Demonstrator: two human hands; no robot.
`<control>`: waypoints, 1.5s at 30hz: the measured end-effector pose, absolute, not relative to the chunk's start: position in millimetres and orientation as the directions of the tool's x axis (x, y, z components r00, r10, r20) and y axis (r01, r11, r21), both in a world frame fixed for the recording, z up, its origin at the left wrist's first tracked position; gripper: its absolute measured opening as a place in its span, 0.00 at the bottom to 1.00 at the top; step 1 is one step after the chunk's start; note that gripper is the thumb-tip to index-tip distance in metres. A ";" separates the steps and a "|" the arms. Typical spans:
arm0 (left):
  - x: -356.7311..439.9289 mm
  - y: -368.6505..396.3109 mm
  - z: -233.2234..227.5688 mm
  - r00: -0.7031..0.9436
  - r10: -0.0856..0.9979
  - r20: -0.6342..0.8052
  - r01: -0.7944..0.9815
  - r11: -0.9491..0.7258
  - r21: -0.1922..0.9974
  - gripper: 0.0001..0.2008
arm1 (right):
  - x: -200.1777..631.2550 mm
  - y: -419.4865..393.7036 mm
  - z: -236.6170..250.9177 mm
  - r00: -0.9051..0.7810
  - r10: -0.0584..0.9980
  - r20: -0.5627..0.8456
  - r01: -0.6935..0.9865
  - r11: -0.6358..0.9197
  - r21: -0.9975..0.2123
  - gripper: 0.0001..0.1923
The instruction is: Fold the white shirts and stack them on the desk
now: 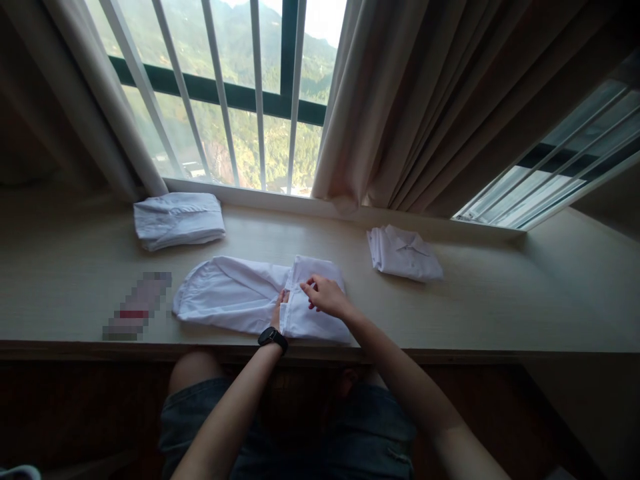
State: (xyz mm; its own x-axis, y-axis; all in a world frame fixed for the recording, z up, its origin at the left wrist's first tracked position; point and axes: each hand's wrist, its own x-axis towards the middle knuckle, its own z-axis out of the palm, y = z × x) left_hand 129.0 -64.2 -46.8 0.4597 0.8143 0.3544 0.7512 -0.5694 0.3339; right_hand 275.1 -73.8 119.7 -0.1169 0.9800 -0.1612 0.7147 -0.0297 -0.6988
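Note:
A white shirt (235,293) lies lengthwise along the sill-like tabletop in front of me, its right part folded over into a flat rectangle. My left hand (281,311), with a black watch on the wrist, lies flat on the cloth at the edge of that fold; some of its fingers are hidden by the fold. Just above the folded part is my right hand (324,295), fingers loosely bent and apart, with nothing visible in them. Whether its fingertips touch the cloth, I cannot tell.
A folded white garment (180,219) rests at the back left, and a folded white shirt (406,255) with its collar up sits to the right. A blurred-out item (136,308) lies at the left. Curtains (390,100) hang by the barred window (240,100). The tabletop's front edge (450,351) runs before my knees.

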 end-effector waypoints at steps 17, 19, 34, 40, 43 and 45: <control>123.4 -68.5 -14.7 0.458 0.840 0.289 0.700 -0.542 0.466 0.19 | 311.7 -145.1 -8.6 -0.427 0.879 0.212 0.774 0.477 -0.416 0.41; 117.8 -73.7 -2.5 0.413 0.856 0.312 0.706 -0.517 0.484 0.18 | 312.7 -150.1 -9.3 -0.406 0.891 0.201 0.781 0.453 -0.429 0.39; 86.0 -97.8 7.6 -0.025 0.981 -0.190 0.512 0.176 0.841 0.10 | 215.8 -51.4 52.0 0.018 1.000 0.017 0.983 -0.015 -0.180 0.22; 84.0 -90.8 16.7 0.037 0.985 -0.167 0.458 0.131 0.879 0.09 | 237.1 -43.4 39.9 -0.005 0.999 -0.044 0.970 -0.006 -0.243 0.15; 88.2 -88.3 19.4 0.029 0.987 -0.157 0.415 0.131 0.900 0.09 | 246.4 -41.9 38.3 -0.006 0.998 -0.056 0.943 -0.013 -0.333 0.15; 92.0 -87.3 19.1 0.020 0.987 -0.161 0.373 0.142 0.917 0.09 | 245.7 -41.8 36.6 0.003 0.999 -0.042 0.939 -0.017 -0.343 0.15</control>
